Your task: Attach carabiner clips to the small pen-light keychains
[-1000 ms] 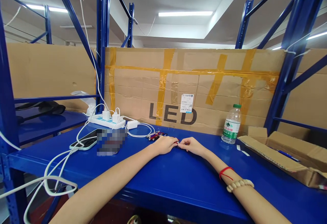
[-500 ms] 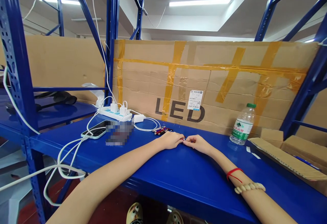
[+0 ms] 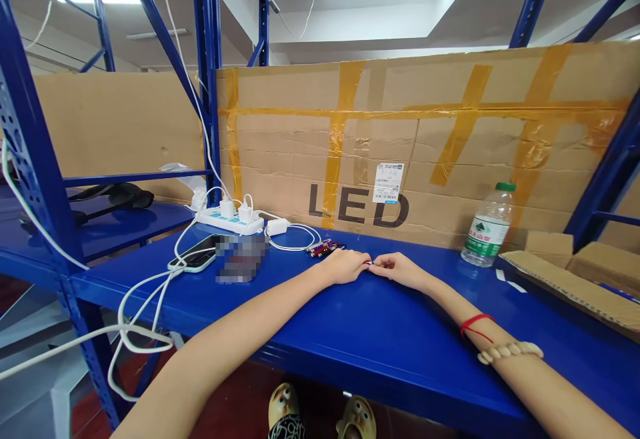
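Note:
My left hand (image 3: 346, 267) rests on the blue tabletop (image 3: 350, 339), its fingers closed round a small slim item (image 3: 369, 263), dark red with a silvery end. Most of that item is hidden under the fingers. From the right, my right hand (image 3: 399, 270) meets its exposed end with thumb and fingertips pinched together. Just beyond my left hand lies a small pile of slim, shiny red and purple pieces (image 3: 325, 248), too small to make out exactly.
At left are a phone (image 3: 193, 254), a blurred patch, white cables (image 3: 150, 285) and a power strip (image 3: 230, 221). A green-capped water bottle (image 3: 487, 229) and an open cardboard box (image 3: 575, 279) stand at right. Behind rises a taped cardboard sheet (image 3: 280, 145).
The camera view has shifted and tilted slightly. Both hands keep almost the same hold on the small slim item.

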`<state>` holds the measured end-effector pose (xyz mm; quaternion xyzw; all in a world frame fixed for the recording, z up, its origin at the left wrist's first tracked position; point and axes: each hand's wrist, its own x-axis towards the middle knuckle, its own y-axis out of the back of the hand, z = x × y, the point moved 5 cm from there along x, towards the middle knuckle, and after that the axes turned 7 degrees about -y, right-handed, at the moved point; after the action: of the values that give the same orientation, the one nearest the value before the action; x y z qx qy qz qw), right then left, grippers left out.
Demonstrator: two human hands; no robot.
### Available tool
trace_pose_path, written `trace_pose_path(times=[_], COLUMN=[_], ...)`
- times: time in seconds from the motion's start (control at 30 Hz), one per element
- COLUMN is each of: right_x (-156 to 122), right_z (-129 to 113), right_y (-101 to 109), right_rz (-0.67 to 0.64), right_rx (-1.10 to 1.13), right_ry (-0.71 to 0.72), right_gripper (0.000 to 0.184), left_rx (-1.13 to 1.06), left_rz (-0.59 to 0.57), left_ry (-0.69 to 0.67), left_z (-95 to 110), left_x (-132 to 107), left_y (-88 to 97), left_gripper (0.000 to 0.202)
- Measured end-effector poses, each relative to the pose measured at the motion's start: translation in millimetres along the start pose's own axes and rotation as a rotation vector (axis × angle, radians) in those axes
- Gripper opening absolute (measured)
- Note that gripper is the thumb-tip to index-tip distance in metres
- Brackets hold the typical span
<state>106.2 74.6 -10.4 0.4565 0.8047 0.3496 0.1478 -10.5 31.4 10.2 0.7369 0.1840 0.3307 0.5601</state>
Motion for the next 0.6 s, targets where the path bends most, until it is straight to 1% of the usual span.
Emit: trace_pose_path(times=[0.4,0.6], right_x=[-1.0,-1.6], right_z=[-4.1,-3.9], right_y=[3.0,2.5], right_rz=[0.037,0.019], right_rx=[-0.117,-0.104], right_ry=[0.045,0.024], right_gripper=[0.042,0.042], left_rx=[0.008,0.002], left_rz=[0.000,0.004], left_ry=[0.012,0.012], left_z=[-0.8,-1.3], left_x=[0.9,1.4], left_y=[-0.7,-1.8], left_gripper=[0.024,0.026])
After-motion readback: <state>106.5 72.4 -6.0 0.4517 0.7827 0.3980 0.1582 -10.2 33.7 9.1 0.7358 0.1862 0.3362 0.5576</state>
